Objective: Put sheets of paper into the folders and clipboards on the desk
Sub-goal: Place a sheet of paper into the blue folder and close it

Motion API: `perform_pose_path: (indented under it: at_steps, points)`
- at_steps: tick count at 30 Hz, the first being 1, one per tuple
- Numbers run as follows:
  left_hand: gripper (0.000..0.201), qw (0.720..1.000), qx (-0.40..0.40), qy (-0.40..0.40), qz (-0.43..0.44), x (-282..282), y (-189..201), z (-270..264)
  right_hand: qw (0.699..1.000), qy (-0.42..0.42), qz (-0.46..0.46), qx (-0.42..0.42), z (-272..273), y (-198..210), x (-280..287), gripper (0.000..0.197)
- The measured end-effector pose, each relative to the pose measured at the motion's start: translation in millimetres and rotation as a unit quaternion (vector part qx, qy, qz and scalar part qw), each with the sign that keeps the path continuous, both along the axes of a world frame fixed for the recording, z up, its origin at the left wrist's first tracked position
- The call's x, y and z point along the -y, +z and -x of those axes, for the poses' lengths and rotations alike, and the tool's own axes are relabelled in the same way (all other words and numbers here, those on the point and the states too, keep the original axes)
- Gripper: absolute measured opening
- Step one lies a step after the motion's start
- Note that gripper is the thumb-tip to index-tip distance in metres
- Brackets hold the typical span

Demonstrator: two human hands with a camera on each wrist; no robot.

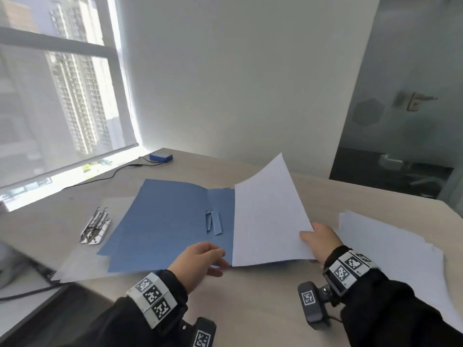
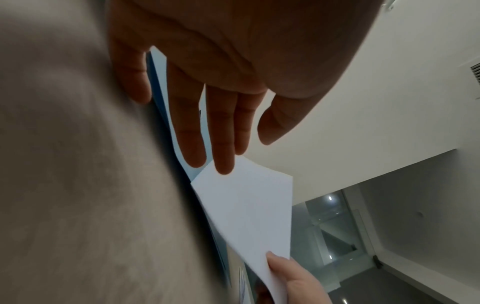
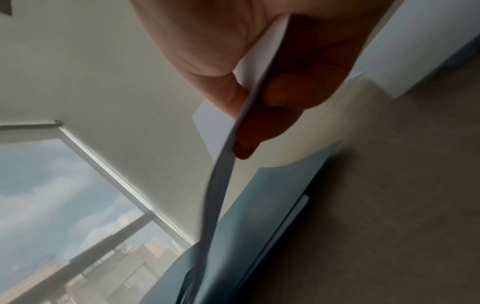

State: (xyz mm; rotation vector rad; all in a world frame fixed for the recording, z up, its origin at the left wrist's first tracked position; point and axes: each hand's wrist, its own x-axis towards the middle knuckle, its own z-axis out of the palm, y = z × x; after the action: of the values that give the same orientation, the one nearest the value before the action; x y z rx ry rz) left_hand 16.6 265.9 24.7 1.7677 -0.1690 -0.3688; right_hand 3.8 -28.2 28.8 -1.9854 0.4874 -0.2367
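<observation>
right hand (image 1: 319, 242): pinches white sheet (image 1: 269, 216) at its 4 o'clock edge, thumb on top
sheet: tilted up over right half of open blue folder (image 1: 160, 221)
left hand (image 1: 200, 261): fingers straight, touching folder's 6 o'clock edge, just beside sheet corner
paper stack (image 1: 390, 249): 3 o'clock on desk (image 1: 250, 296)
metal clips (image 1: 96, 226): 9 o'clock of folder

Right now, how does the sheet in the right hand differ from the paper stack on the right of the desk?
The sheet is single, the paper stack many. The sheet is lifted and curved over the blue folder, pinched by the right hand; the stack lies flat on the desk, untouched. Both are plain white.
</observation>
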Motion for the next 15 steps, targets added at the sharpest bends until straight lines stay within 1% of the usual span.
perform_pose_path:
  at_steps: [4,7,10,13,15]
  points:
    - [0.016,1.0,0.018,0.002,-0.007,-21.9,-3.9,1.5,0.997,0.029,0.058,-0.039,-26.9,-2.5,-10.1,0.015]
    - [0.014,0.999,0.032,0.024,0.012,-33.6,-4.3,-0.9,0.997,0.038,0.052,-0.044,-39.4,-9.6,-20.3,0.017]
    - [0.01,0.997,0.051,0.035,0.042,-40.3,-1.6,-1.7,0.997,0.052,0.047,-0.042,-46.9,-13.2,-30.9,0.015]
    - [0.018,0.993,0.075,0.045,0.076,-44.7,2.3,-2.3,0.998,0.05,0.021,-0.04,-51.6,-15.4,-38.9,0.011]
    - [0.019,0.989,0.094,0.059,0.103,-47.3,5.0,-3.9,0.998,0.049,0.004,-0.041,-55.4,-19.8,-41.5,0.011]
